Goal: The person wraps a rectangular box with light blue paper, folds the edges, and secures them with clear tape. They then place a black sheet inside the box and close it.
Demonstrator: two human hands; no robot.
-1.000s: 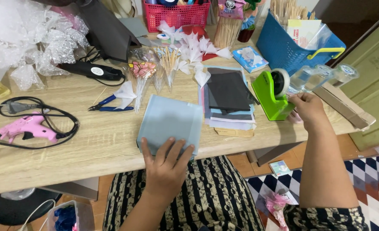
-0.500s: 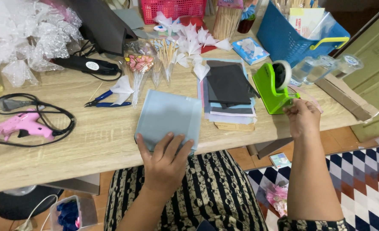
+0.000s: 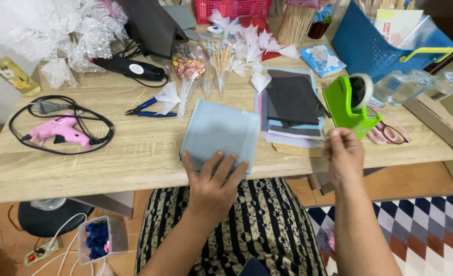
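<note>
A folded light blue paper (image 3: 219,134) lies at the front edge of the wooden table (image 3: 134,158). My left hand (image 3: 212,183) rests flat on its near edge with the fingers spread, holding it down. My right hand (image 3: 343,153) hovers over the table edge, just in front of the green tape dispenser (image 3: 348,105). Its thumb and fingertips are pinched together. I cannot make out whether clear tape is between them. A stack of dark and pale paper sheets (image 3: 292,107) lies between the blue paper and the dispenser.
A pink glue gun (image 3: 58,132) with a black cord lies at the left. Blue-handled pliers (image 3: 150,110), white paper flowers (image 3: 252,43), wrapped sticks, a blue basket (image 3: 374,43), pink scissors (image 3: 385,133) and clear bottles (image 3: 405,82) crowd the back and right.
My right hand has come away from the tape dispenser toward the table's front edge, fingers pinched. My left hand stays on the blue paper.
</note>
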